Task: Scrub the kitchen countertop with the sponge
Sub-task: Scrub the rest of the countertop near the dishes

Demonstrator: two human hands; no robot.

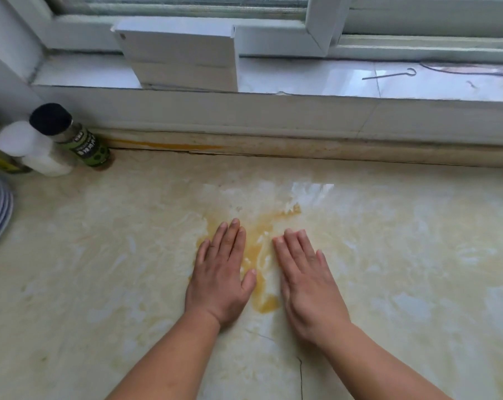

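Marbled beige countertop (389, 255) carried a yellow-orange stain (259, 255) at centre, with left hand (220, 280) and right hand (309, 284) lying flat on either side of it, fingers straight, holding nothing. Sponge could not be seen; two bottles (56, 140) stood far left by the sill

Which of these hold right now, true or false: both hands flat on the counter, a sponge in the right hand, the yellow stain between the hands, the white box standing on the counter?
1. Both hands lie flat on the countertop: true; left hand and right hand have straight fingers.
2. The right hand holds a sponge: false; it holds nothing, and no sponge is visible.
3. The yellow stain lies between the hands: true.
4. The white box stands on the countertop: false; it stands on the window sill.
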